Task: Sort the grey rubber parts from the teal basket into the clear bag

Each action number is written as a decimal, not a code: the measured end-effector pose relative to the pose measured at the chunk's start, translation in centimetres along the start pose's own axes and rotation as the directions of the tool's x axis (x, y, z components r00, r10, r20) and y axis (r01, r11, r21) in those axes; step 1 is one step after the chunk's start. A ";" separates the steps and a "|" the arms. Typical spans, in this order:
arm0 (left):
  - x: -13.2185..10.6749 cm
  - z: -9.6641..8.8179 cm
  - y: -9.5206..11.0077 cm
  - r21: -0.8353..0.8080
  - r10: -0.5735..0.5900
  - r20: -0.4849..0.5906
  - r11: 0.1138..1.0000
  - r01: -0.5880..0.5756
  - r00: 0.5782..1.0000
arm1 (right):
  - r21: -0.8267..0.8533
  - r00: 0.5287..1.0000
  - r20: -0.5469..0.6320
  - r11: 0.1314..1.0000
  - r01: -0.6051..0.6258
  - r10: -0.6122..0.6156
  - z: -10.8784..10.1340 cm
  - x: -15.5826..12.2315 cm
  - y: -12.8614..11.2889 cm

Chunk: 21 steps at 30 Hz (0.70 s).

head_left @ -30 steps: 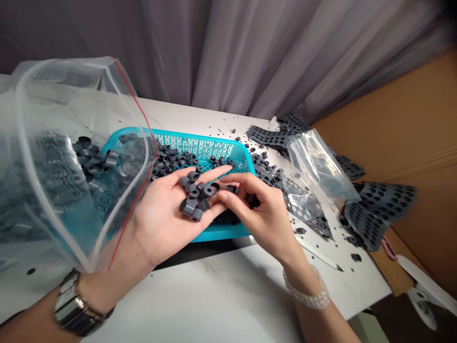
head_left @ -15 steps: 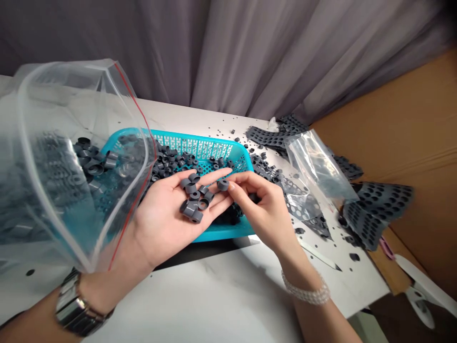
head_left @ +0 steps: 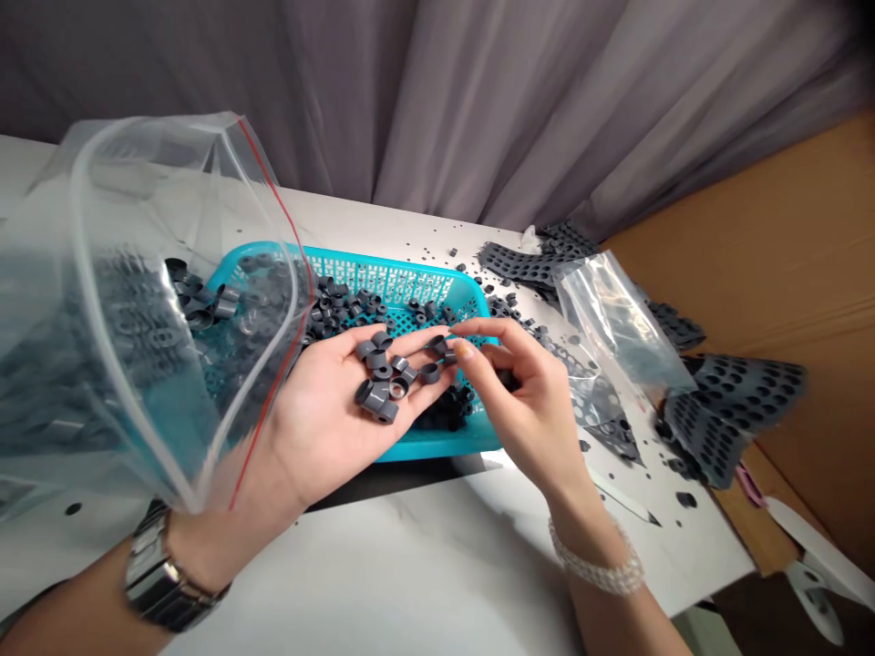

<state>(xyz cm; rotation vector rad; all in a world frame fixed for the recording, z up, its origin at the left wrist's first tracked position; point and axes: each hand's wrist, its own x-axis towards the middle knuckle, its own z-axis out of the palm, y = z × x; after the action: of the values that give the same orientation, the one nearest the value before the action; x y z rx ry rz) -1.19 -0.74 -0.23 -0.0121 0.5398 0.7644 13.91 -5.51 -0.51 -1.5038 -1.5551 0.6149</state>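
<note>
Grey curtains (head_left: 437, 109) hang behind our white table (head_left: 410, 556). Above a teal perforated basket (head_left: 437, 448), our left hand (head_left: 334, 410) lies open, palm up, bearing dark grey rings (head_left: 378, 378). Our right hand (head_left: 516, 392) pinches just beside them, nearly touching the left; a clear zip bag (head_left: 123, 273) sags against the left wrist.

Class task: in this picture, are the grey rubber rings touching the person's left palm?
Touching. The head view shows the grey rubber rings resting in a cluster directly on the open palm of the left hand.
</note>
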 end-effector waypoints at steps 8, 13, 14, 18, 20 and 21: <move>-0.3 0.2 0.1 0.066 -0.005 -0.031 0.998 0.007 1.000 | -0.152 0.978 0.176 0.978 0.140 -0.112 -0.8 0.0 -0.1; -0.2 0.2 0.1 0.014 -0.026 -0.036 1.000 0.027 0.999 | -0.158 0.986 0.098 0.976 0.149 -0.135 -0.6 0.2 0.3; -0.2 0.2 0.1 0.006 -0.032 -0.039 0.999 0.032 0.999 | -0.171 0.986 0.092 0.973 0.152 -0.137 -0.5 0.1 0.3; -0.1 0.0 0.1 0.014 -0.024 -0.058 1.000 0.025 0.998 | -0.217 0.976 0.128 0.955 0.201 -0.176 -0.1 -0.2 0.0; -0.1 0.0 0.1 0.062 -0.024 -0.053 0.998 0.027 0.998 | -0.227 0.963 0.190 0.946 0.230 -0.189 0.1 -0.3 0.0; -0.1 0.1 0.1 0.088 -0.027 -0.049 0.996 0.031 0.998 | -0.234 0.958 0.219 0.943 0.237 -0.186 0.3 -0.4 0.0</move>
<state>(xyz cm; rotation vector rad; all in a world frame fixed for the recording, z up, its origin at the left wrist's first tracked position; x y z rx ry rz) -1.27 -0.77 -0.12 0.0443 0.6178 0.7121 13.60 -5.85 -0.73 -1.4691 -1.9829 0.4569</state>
